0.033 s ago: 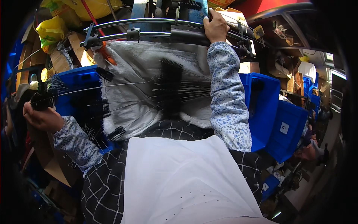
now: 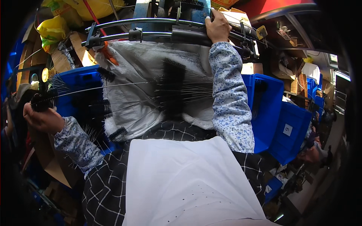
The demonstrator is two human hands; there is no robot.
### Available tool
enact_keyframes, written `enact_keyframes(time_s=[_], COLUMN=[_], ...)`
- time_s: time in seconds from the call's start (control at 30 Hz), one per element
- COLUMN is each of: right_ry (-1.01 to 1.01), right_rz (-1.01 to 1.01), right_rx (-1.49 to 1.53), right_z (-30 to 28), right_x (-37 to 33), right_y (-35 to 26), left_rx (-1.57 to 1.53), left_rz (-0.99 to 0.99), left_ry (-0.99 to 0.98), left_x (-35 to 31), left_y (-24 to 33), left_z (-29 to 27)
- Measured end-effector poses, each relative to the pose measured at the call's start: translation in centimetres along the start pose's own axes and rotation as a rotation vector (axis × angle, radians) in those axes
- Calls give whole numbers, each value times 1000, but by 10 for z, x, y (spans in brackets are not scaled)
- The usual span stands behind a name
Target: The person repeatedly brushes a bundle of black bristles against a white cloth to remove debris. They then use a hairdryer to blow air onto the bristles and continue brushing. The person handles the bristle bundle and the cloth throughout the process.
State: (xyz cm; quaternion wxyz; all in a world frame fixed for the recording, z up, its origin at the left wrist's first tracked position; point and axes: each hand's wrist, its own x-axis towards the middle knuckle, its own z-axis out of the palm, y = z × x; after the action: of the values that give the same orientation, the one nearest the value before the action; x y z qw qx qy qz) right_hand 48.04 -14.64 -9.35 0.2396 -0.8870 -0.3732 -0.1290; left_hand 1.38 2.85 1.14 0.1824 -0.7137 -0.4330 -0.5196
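My left hand (image 2: 44, 119), at the far left, is closed round the black bristles of a twisted-wire brush (image 2: 94, 87). The brush's thin wire stem stretches right across a white cloth (image 2: 132, 60) over my lap. More black brushes (image 2: 173, 88) lie bunched on the cloth, their wire stems fanned out both ways. My right hand (image 2: 218, 27) is up at a machine with metal rails (image 2: 158, 22), beside its dark cylinder (image 2: 190, 35). Its thumb and forefinger point up and its other fingers are curled; what they grip is hidden. Another black brush (image 2: 192, 3) shows at the machine's top.
A blue bin (image 2: 75, 75) with several brushes stands at my left. To the right are more blue bins (image 2: 266, 109), one (image 2: 290, 130) bearing a white label. Cardboard (image 2: 81, 47) and yellow bags (image 2: 52, 30) crowd the far left. Boxes (image 2: 235, 17) sit behind the machine.
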Motion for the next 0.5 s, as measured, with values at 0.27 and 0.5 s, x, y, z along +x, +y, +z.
enact_keyframes(time_s=[0.27,0.5], right_ry=[33,7], right_rz=[-32,-47], right_rx=[40,31], right_z=[6,13], right_x=[-2,-1], right_y=[-30,-73], left_rx=[296,312], left_rz=[346,341], left_ry=[-70,21], left_x=[11,13], left_y=[-19,-2], left_z=[-22,-15])
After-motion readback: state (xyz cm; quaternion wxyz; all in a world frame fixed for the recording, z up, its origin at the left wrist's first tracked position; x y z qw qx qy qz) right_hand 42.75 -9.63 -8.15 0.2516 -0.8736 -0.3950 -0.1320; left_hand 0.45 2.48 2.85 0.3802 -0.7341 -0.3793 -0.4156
